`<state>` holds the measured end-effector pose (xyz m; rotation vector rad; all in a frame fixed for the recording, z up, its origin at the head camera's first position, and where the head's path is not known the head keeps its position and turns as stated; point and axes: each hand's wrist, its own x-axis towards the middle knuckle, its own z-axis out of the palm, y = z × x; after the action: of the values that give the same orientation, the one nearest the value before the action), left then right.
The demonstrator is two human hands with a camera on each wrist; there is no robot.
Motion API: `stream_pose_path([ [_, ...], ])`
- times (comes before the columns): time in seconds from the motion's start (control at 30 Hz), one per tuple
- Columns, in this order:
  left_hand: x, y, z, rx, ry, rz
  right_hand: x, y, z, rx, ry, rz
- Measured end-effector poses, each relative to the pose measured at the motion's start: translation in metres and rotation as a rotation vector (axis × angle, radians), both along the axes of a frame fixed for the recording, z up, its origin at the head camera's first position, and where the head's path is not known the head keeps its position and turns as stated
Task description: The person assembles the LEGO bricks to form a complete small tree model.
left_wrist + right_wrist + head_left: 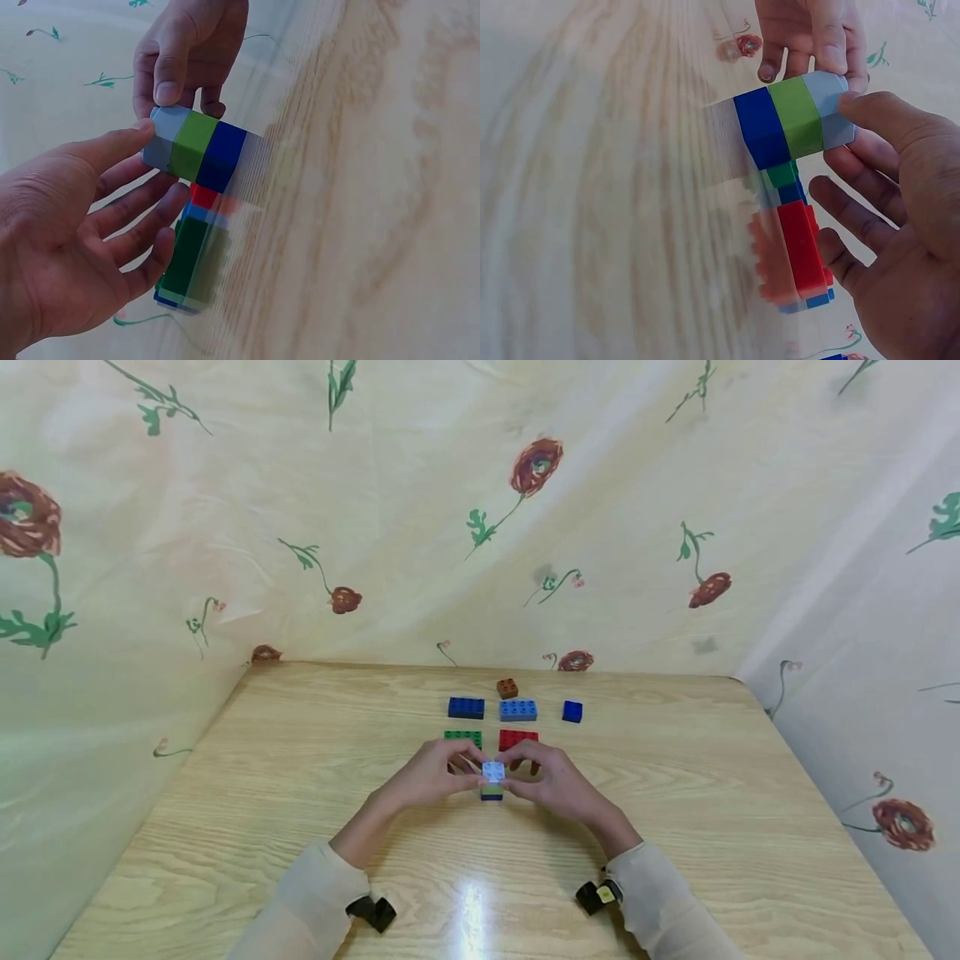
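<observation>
A short stack of toy building blocks stands on the table between my two hands. Its top is a light blue block [492,771], the middle a lime green block [194,144], the bottom a dark blue block [761,128]. From the left side my left hand [435,772] pinches the light blue block between thumb and forefinger. My right hand [553,783] pinches the same block from the opposite side. The other fingers of both hands stay off the stack. Behind the hands lie a green block [462,737] and a red block [518,739], both partly covered in the head view.
Farther back are a long dark blue block [467,707], a long mid-blue block [518,710], a small blue block [572,712] and a small brown block [507,687]. A flowered cloth [420,510] hangs along the table's back and sides. The wooden table [300,760] has a glossy surface.
</observation>
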<state>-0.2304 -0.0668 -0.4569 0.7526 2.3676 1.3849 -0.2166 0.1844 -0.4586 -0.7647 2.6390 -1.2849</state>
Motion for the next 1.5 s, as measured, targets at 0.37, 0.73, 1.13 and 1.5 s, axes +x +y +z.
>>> stream_pose_path([
  [0.37, -0.001, 0.003, 0.001, -0.047, 0.055, -0.009, 0.001, 0.005, 0.003, 0.025, 0.025, -0.006],
  [0.73, -0.019, -0.008, 0.003, -0.077, 0.138, 0.142, 0.0, 0.005, 0.003, 0.031, 0.033, 0.004],
  [1.13, -0.031, -0.007, -0.007, -0.077, 0.176, 0.202, -0.001, 0.005, 0.003, 0.041, 0.029, 0.004],
  [1.5, -0.04, -0.006, -0.02, -0.098, 0.151, 0.221, 0.0, 0.005, 0.004, 0.051, 0.019, -0.002],
])
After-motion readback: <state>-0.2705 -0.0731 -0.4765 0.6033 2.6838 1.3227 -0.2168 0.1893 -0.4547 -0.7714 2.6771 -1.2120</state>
